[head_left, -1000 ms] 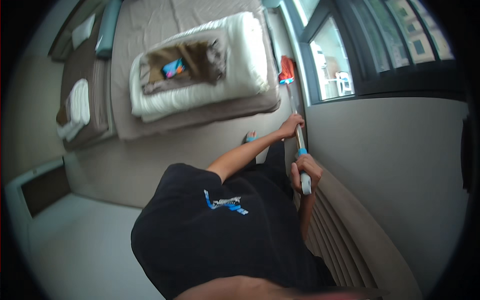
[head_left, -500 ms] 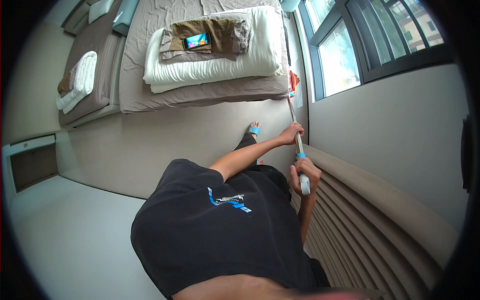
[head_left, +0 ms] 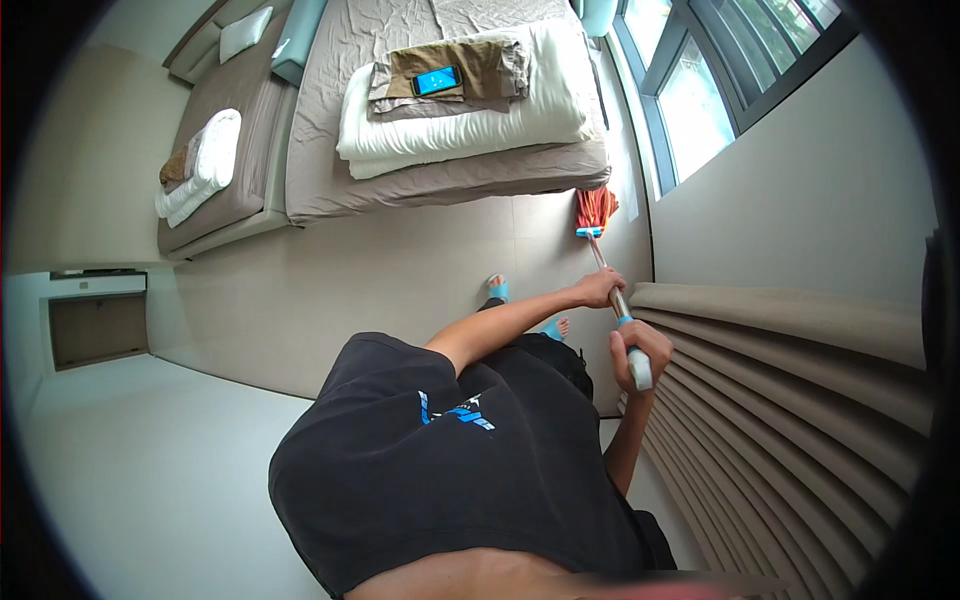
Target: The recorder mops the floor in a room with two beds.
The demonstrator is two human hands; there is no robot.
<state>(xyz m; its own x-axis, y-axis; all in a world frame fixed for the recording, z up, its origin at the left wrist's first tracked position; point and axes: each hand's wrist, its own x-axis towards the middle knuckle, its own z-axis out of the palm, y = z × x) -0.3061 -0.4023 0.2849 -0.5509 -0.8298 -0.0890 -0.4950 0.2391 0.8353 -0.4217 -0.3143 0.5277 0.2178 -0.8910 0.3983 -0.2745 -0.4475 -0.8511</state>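
I hold a mop (head_left: 603,262) with both hands, its metal pole slanting away from me toward the floor. My left hand (head_left: 599,289) is wrapped round the middle of the pole. Nearer to me, my right hand (head_left: 643,354) grips the top end, at the white and blue handle grip (head_left: 640,371). The mop's red-orange strands (head_left: 597,207) hang from a blue and white clamp and lie on the floor at the bed's near right corner. Part of the strands may be under the bed's edge; I cannot tell.
A bed (head_left: 450,185) with a folded white quilt (head_left: 470,135), brown cloths and a phone (head_left: 437,80) stands ahead. Another bed (head_left: 215,95) is at the left. Along the right run a wall with a window (head_left: 697,125) and a beige pleated curtain (head_left: 780,400).
The mop head has been drawn back toward me from beside the bed, and its strands and clamp show more fully. Both hands stay on the pole. My feet and the view have shifted.
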